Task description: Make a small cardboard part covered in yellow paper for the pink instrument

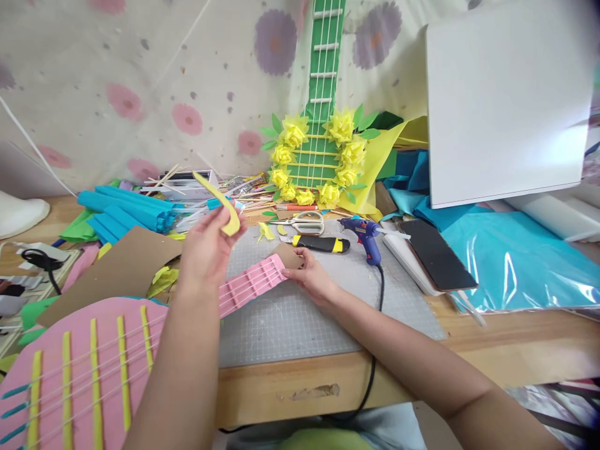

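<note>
My left hand (pixel 210 240) is raised over the table, its fingers closed on a curved yellow paper strip (pixel 216 199) that points up and left. With my right hand (pixel 309 275) I pinch the end of a pink craft guitar's neck (pixel 255 282), near its bare cardboard tip (pixel 287 255). The guitar's round pink body (pixel 51 375), with yellow bars and white strings, lies at the lower left, partly hidden by my left forearm. Beyond my right hand are a black and yellow utility knife (pixel 321 244), scissors (pixel 307 222) and a blue glue gun (pixel 365 236).
A grey cutting mat (pixel 328 325) covers the middle of the wooden table. A green guitar with yellow paper flowers (pixel 316 150) stands at the back. Blue paper rolls (pixel 131 209) and brown cardboard (pixel 117 262) lie left; a phone (pixel 440 253) lies right. The glue gun's cord (pixel 375 350) hangs over the front edge.
</note>
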`<state>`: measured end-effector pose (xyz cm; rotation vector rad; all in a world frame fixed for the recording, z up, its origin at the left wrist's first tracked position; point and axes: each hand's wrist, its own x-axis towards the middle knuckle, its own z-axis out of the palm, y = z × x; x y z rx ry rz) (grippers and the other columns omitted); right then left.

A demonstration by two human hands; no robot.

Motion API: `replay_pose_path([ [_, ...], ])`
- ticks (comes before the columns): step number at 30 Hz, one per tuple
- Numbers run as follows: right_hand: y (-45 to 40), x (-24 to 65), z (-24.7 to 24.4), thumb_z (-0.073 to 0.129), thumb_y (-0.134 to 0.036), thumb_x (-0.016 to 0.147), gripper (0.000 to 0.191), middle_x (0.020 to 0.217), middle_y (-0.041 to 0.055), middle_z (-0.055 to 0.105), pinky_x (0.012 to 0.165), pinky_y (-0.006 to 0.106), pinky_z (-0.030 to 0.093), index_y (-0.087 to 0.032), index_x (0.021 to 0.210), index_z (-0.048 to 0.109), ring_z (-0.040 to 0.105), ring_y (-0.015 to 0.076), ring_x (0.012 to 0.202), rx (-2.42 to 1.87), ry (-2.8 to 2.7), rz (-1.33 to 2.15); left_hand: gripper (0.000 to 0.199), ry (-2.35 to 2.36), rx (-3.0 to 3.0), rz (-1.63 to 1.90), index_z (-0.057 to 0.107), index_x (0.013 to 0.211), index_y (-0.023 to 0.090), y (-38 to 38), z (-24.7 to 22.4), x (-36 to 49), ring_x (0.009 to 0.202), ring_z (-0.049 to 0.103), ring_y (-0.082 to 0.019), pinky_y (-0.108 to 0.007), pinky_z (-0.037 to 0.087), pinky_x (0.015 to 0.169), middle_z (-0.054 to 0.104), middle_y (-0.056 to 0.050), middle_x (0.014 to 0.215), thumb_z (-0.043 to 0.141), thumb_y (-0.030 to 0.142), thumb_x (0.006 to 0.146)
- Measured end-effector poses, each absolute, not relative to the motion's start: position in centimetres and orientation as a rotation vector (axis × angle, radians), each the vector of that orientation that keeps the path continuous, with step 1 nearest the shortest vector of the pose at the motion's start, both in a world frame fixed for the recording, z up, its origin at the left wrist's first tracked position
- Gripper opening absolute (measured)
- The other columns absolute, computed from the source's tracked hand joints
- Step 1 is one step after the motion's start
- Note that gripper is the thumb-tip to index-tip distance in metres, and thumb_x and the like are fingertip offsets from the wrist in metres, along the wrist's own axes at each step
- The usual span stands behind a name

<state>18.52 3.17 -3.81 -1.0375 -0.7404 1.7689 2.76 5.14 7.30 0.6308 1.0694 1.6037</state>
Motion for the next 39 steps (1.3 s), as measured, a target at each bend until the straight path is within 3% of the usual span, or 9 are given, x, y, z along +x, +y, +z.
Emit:
replay_pose_path([
  [4, 3.0, 21.3, -3.4, 0.077, -0.017, 0.047, 0.054, 0.079, -0.0039, 0.059, 0.068, 0.025, 0.047, -0.022, 0.088, 0.042, 0.057, 0.0101, 0.070, -1.074, -0.762, 1.734, 0.010, 1.022, 0.689, 1.463, 0.065, 0.083, 0.012, 8.0, 9.1, 4.1, 0.081, 0.064, -0.016, -0.031, 0.054, 0.074, 0.062, -0.004, 0.076, 0.061, 0.011, 0.074],
  [9, 2.5, 22.8, -3.2, 0.076, -0.018, 0.047, 0.053, 0.080, -0.0050, 0.058, 0.067, 0.023, 0.047, -0.023, 0.087, 0.042, 0.057, 0.0089, 0.070, -1.039, -0.668, 1.656, 0.008, 1.101, 0.786, 0.934, 0.067, 0.077, 0.010, 9.4, 4.9, 5.9, 0.068, 0.064, -0.019, -0.041, 0.055, 0.069, 0.065, -0.010, 0.071, 0.065, 0.014, 0.071],
  [14, 2.6, 22.6, -3.6, 0.077, -0.020, 0.046, 0.052, 0.082, -0.0048, 0.058, 0.069, 0.025, 0.048, -0.022, 0.083, 0.041, 0.057, 0.0089, 0.071, -1.018, -0.615, 1.635, 0.009, 1.019, 0.767, 0.741, 0.067, 0.080, 0.011, 9.7, 3.0, 6.7, 0.070, 0.064, -0.018, -0.038, 0.055, 0.074, 0.067, -0.010, 0.075, 0.060, 0.015, 0.076],
  [22, 3.0, 23.0, -3.6, 0.077, -0.019, 0.048, 0.052, 0.080, -0.0025, 0.060, 0.072, 0.032, 0.051, -0.023, 0.081, 0.037, 0.060, 0.0124, 0.073, -1.085, -0.633, 1.700, 0.014, 1.067, 0.789, 0.653, 0.064, 0.081, 0.010, 9.9, 3.2, 7.1, 0.069, 0.064, -0.015, -0.035, 0.054, 0.077, 0.065, -0.006, 0.072, 0.049, 0.012, 0.083],
  [34, 2.7, 22.9, -3.8, 0.078, -0.023, 0.053, 0.050, 0.080, -0.0015, 0.062, 0.074, 0.038, 0.055, -0.023, 0.081, 0.037, 0.063, 0.0148, 0.073, -1.076, -0.702, 1.735, 0.013, 1.051, 0.775, 0.711, 0.062, 0.078, 0.010, 9.7, 3.1, 6.8, 0.070, 0.064, -0.016, -0.042, 0.052, 0.083, 0.064, -0.006, 0.070, 0.050, 0.011, 0.082],
  [39, 2.8, 22.9, -3.7, 0.078, -0.023, 0.053, 0.049, 0.082, -0.0016, 0.062, 0.069, 0.036, 0.056, -0.022, 0.079, 0.038, 0.062, 0.0139, 0.072, -1.084, -0.720, 1.706, 0.012, 1.052, 0.762, 0.722, 0.063, 0.079, 0.009, 9.6, 2.9, 6.6, 0.069, 0.064, -0.015, -0.038, 0.054, 0.079, 0.065, -0.007, 0.070, 0.051, 0.009, 0.081],
])
